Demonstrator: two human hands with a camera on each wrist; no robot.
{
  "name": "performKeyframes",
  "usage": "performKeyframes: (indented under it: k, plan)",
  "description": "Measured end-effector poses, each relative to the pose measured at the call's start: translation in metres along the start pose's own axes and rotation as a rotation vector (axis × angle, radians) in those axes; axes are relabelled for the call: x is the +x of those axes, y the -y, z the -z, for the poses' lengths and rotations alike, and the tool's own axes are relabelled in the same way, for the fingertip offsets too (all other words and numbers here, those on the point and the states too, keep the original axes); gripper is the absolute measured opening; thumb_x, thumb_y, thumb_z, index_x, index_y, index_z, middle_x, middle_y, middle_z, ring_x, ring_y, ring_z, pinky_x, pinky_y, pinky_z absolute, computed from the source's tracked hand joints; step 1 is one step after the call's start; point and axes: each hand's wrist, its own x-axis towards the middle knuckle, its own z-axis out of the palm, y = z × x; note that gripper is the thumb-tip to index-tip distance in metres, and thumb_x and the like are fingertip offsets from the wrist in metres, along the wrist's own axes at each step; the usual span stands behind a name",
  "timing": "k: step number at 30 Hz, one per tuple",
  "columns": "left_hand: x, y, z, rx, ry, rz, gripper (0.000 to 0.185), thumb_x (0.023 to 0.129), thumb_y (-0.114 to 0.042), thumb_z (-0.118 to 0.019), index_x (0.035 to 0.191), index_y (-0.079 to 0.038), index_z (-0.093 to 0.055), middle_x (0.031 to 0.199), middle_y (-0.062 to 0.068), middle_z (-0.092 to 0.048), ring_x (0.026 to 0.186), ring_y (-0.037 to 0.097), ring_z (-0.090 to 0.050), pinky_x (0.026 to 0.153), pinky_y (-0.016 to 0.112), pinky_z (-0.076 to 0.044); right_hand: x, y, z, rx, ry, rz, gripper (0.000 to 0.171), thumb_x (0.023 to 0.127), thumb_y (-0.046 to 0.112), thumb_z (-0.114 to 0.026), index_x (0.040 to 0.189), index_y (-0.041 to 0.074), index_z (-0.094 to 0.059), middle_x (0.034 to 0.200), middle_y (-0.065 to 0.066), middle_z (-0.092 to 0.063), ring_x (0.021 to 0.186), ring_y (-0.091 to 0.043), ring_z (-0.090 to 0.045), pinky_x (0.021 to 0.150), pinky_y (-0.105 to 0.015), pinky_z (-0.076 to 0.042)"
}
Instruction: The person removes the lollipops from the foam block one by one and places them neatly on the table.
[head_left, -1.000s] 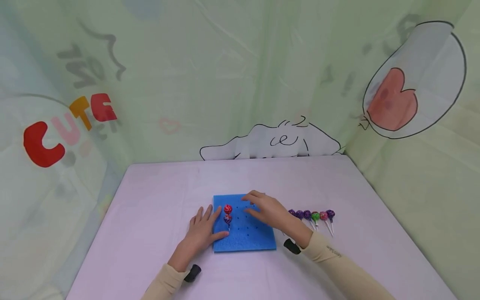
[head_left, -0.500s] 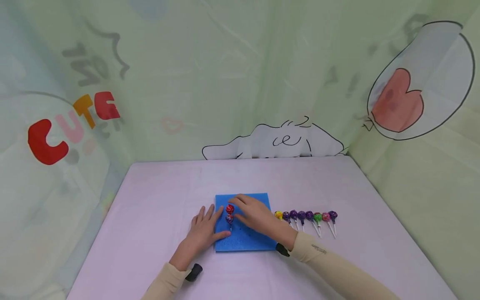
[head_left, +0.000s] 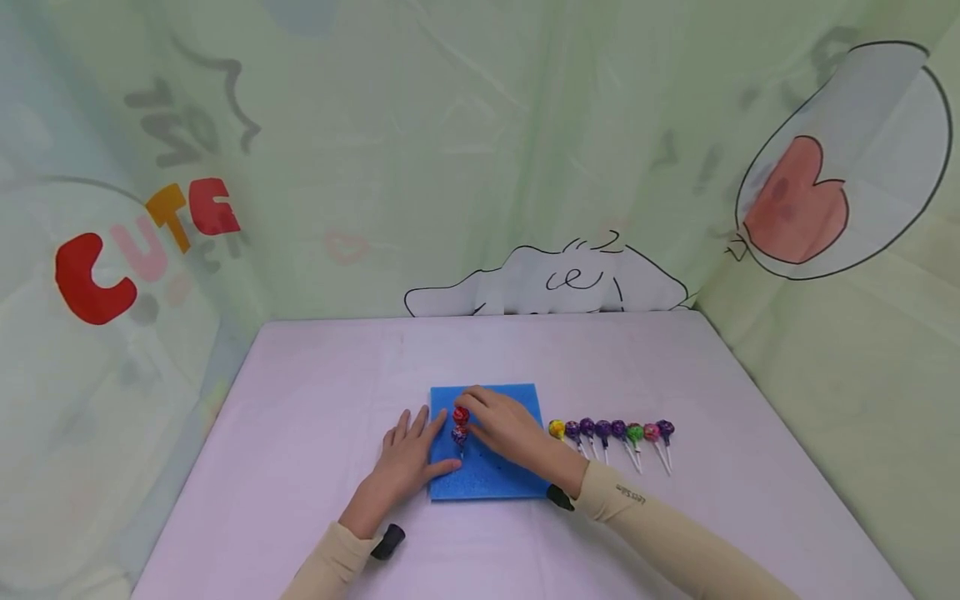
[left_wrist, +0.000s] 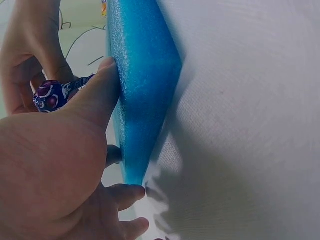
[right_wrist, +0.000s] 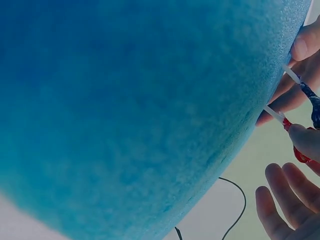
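Observation:
A blue foam block with small holes lies on the table. Two lollipops stand upright in it near its left side: a red one behind, and a dark blue-purple one in front. My right hand reaches across the block and pinches the red lollipop's head between thumb and fingers; in the right wrist view the white stick of the red lollipop runs into the foam. My left hand rests on the block's left edge, fingers spread, its thumb close to the dark lollipop.
Right of the block, several wrapped lollipops lie in a row, yellow, purple, green and pink, sticks toward me. All rests on a pale table, with printed curtains behind and at both sides.
My right hand has moved left from above the middle of the block and now pinches the red lollipop. The left hand stays at the block's edge.

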Motion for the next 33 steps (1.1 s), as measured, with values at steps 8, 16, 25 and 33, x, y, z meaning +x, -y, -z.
performKeyframes:
  k: [8, 16, 25, 33]
  plan:
    - [-0.002, -0.001, 0.001, -0.006, 0.006, 0.004, 0.085, 0.091, -0.056, -0.066, 0.158, -0.013, -0.034, 0.163, 0.025, -0.026, 0.151, 0.053, -0.014, 0.118, 0.068, -0.019, 0.002, 0.001, 0.004, 0.009, -0.018, 0.001, 0.033, 0.093, 0.018, -0.073, 0.124, 0.015, -0.062, 0.123, -0.001, -0.064, 0.097, -0.015, -0.07, 0.084, -0.03, -0.059]
    - [-0.003, -0.001, 0.002, -0.018, 0.014, 0.012, 0.085, 0.092, -0.054, -0.066, 0.158, -0.012, -0.033, 0.164, 0.025, -0.025, 0.151, 0.053, -0.014, 0.118, 0.069, -0.018, 0.008, -0.001, 0.02, 0.084, 0.018, -0.069, 0.038, 0.092, 0.019, -0.075, 0.127, 0.015, -0.061, 0.125, -0.002, -0.064, 0.108, -0.016, -0.069, 0.092, -0.031, -0.058]
    - [-0.002, -0.001, 0.003, -0.019, 0.009, 0.008, 0.086, 0.091, -0.055, -0.066, 0.158, -0.014, -0.032, 0.164, 0.024, -0.024, 0.151, 0.053, -0.013, 0.118, 0.069, -0.018, 0.01, -0.013, 0.037, 0.23, 0.112, -0.214, 0.037, 0.093, 0.024, -0.073, 0.128, 0.015, -0.067, 0.127, -0.002, -0.064, 0.115, -0.02, -0.066, 0.095, -0.039, -0.057]
    - [-0.002, -0.002, 0.003, -0.024, 0.012, 0.005, 0.086, 0.091, -0.055, -0.066, 0.158, -0.014, -0.032, 0.165, 0.024, -0.024, 0.152, 0.053, -0.012, 0.119, 0.069, -0.016, 0.002, -0.025, 0.039, 0.474, 0.164, -0.278, 0.03, 0.093, 0.022, -0.072, 0.123, 0.013, -0.071, 0.121, -0.007, -0.066, 0.105, -0.026, -0.069, 0.088, -0.036, -0.06]
